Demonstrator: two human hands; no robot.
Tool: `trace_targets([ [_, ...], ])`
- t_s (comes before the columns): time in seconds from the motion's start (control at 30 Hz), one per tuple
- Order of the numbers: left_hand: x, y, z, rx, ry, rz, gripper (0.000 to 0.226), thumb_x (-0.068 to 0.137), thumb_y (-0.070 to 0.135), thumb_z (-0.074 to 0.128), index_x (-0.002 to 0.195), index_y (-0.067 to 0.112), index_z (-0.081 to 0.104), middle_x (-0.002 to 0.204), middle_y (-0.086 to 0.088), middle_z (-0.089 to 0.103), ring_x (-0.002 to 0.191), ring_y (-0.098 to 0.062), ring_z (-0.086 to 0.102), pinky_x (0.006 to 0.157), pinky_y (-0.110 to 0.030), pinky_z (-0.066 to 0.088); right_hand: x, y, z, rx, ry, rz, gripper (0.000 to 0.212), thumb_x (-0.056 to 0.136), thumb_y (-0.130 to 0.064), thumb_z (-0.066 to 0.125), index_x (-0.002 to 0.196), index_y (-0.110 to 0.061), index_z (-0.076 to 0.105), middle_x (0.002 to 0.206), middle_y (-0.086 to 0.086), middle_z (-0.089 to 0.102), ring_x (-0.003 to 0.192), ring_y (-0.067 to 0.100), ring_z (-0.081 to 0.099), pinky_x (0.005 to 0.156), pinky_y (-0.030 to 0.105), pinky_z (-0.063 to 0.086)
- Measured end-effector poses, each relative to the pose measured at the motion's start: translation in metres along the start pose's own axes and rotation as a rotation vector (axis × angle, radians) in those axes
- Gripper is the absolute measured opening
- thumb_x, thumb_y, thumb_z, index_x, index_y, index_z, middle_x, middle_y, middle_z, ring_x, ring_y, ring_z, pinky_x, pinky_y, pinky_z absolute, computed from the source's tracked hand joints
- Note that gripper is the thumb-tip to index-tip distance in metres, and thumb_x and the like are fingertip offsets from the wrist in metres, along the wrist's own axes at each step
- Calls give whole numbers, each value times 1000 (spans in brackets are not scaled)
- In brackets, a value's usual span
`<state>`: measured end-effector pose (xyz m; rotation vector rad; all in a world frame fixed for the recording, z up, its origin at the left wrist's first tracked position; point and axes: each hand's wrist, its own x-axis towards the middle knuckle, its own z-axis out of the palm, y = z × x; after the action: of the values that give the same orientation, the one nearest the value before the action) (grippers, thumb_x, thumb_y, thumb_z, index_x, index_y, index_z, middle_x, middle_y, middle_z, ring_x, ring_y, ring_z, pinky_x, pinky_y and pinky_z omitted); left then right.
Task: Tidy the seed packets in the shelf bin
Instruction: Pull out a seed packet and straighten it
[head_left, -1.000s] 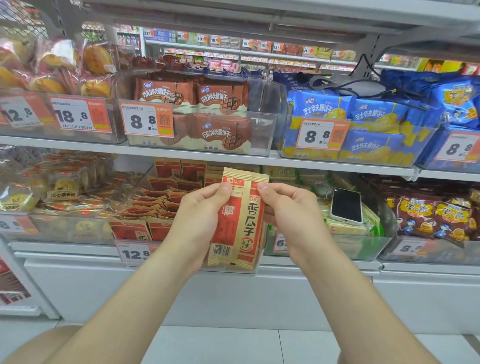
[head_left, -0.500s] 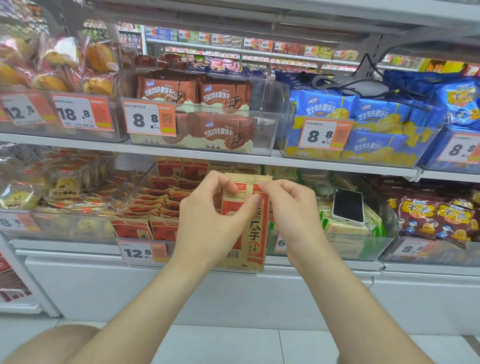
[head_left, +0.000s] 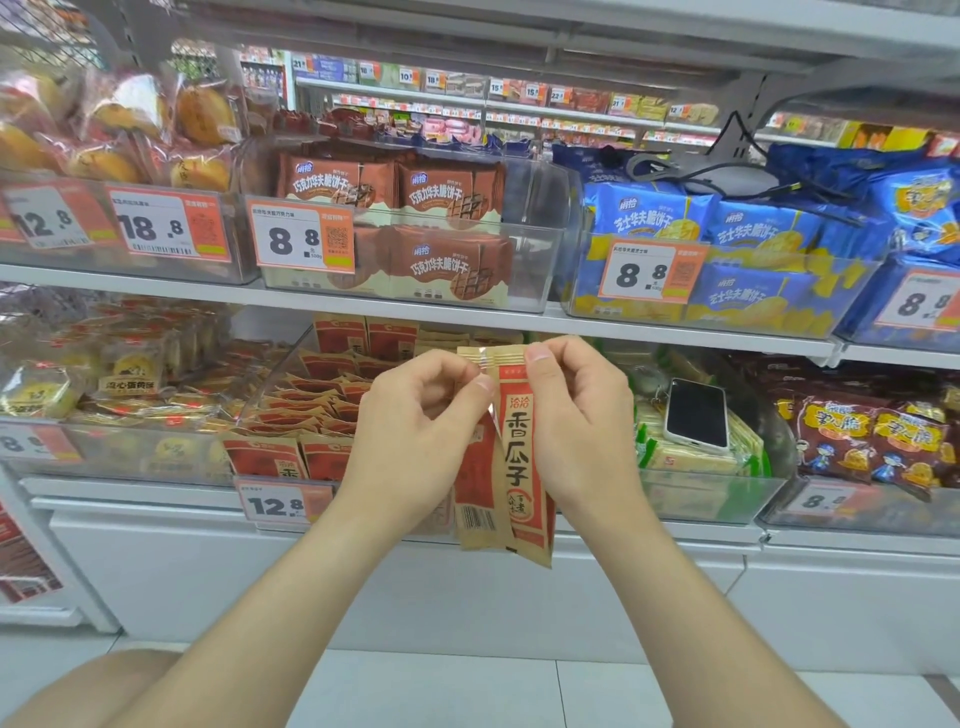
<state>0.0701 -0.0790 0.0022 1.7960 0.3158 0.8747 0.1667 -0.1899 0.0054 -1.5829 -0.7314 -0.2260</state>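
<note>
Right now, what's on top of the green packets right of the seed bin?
A phone lies screen up on the green packets; the part of the stack beneath it is hidden.

Narrow way into the bin
Held packets (head_left: 519, 467) hang between left grip (head_left: 415, 431) and right grip (head_left: 576, 415). Above and beyond them the upper shelf (head_left: 156, 280) caps the bin (head_left: 260, 397). Stacked packets (head_left: 311, 410) crowd it left of the grips, with open air below.

Looks forward and slightly down from head height, close to the shelves (head_left: 156, 285), floor (head_left: 441, 691) at six o'clock.
</note>
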Motion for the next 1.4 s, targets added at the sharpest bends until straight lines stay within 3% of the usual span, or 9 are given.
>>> trace_targets([
  [0.2,5,-8,-3,6,113,-78,21,102,32,72,87,19,77,78,-1,80,80,-28,78,78,-55,64,5,-3,-9,18,-244,186,21,100,-39,69,94,-20,76,86,1,81,83,23,78,82,52,64],
  [0.4,14,-13,-14,-87,267,-178,37,101,48,71,86,15,75,85,2,82,85,-22,80,81,-57,65,2,-6,-19,-115,-589,262,22,105,-31,67,118,-20,81,94,-4,83,85,13,81,71,45,68],
  [0.53,12,-11,-16,89,58,-157,39,91,44,82,78,10,66,97,9,81,82,-5,79,72,-39,66,3,-1,-13,-33,-415,323,28,109,-32,60,122,-14,78,95,0,83,82,20,82,67,47,68],
  [0.63,3,-12,-8,243,-71,-132,36,82,50,89,74,20,72,87,18,80,77,1,75,67,-27,58,6,2,-12,-7,-309,346,32,110,-33,58,108,-11,81,90,7,82,76,27,81,66,50,68],
  [0.77,3,-17,-5,277,-75,-112,35,79,56,89,71,24,75,86,22,78,79,-1,74,71,-32,60,5,4,-11,-129,-233,248,38,107,-36,64,85,-12,82,69,2,78,62,22,78,60,46,66],
  [0.93,2,-10,-8,178,-197,-159,35,86,54,85,77,20,79,87,16,81,86,-3,78,83,-38,65,4,-1,-13,-173,-173,179,25,98,-40,74,83,-22,84,65,-4,77,64,18,76,56,34,63],
  [1.07,4,-10,-10,185,-186,-148,24,90,40,83,77,20,81,86,14,81,88,-6,78,84,-40,66,3,0,-10,-168,-178,170,29,94,-45,76,80,-20,80,64,2,76,68,27,77,62,40,64],
  [1.17,6,-9,-13,183,-218,-127,14,94,27,80,81,22,84,87,13,81,88,-8,78,83,-39,67,4,2,-9,-207,-192,151,34,97,-52,69,82,-23,80,67,-1,77,75,25,76,77,46,62],
  [1.4,9,-7,-22,204,-268,-88,13,99,26,78,88,26,85,86,18,81,87,-4,78,79,-28,65,5,-1,-9,-41,-238,330,29,108,-30,63,96,-11,81,79,8,81,73,33,79,69,56,66],
])
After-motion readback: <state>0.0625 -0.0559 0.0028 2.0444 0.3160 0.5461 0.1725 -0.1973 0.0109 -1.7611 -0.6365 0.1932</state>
